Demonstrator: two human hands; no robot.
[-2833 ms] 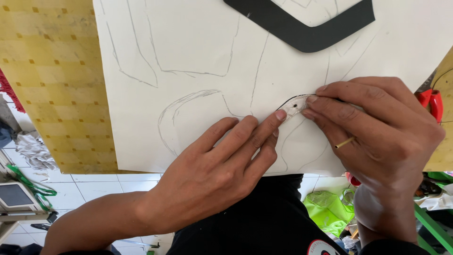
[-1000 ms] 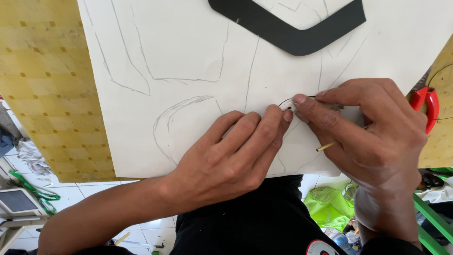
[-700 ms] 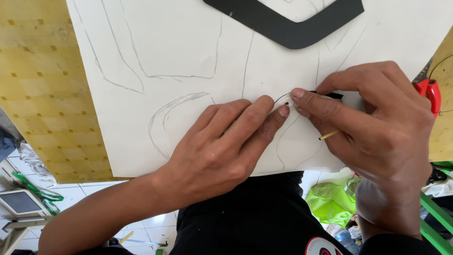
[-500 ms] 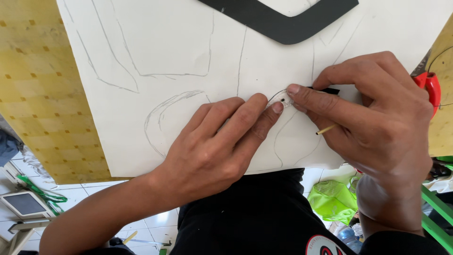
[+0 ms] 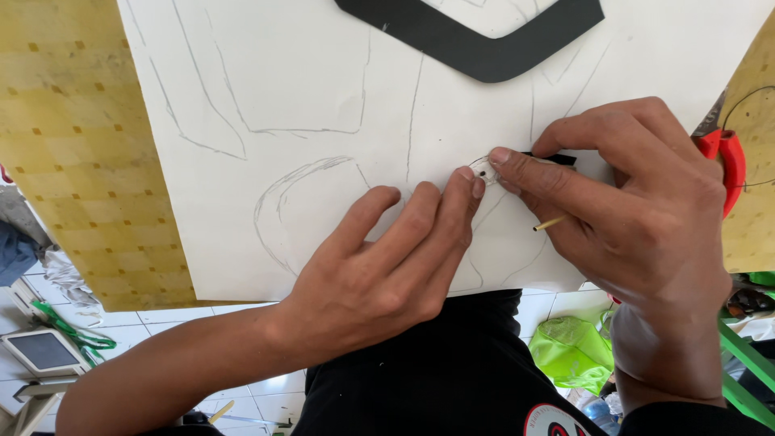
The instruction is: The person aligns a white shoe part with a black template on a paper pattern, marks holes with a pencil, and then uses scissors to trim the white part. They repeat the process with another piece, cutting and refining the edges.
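Note:
A large white paper sheet [image 5: 323,89] with pencil outlines lies on a yellow patterned table [image 5: 73,161]. My left hand [image 5: 387,258] rests flat on the sheet, its fingertips pressing beside a small whitish piece [image 5: 484,169] with a dark dot. My right hand [image 5: 638,218] pinches that piece from the right. The same hand holds a short black item [image 5: 561,158] under its fingers, and a thin pale stick [image 5: 549,223] pokes out below them. A black curved strip [image 5: 484,48] lies on the sheet at the top.
A red-handled tool [image 5: 726,153] lies at the table's right edge. Below the table's near edge I see a tiled floor with a bright green bag [image 5: 573,351], a tablet-like device [image 5: 44,351] and a green cord [image 5: 69,323].
Both hands stay at the same spot on the sheet. My right hand's fingertips have edged up and right along the pencil line, and the view has shifted slightly.

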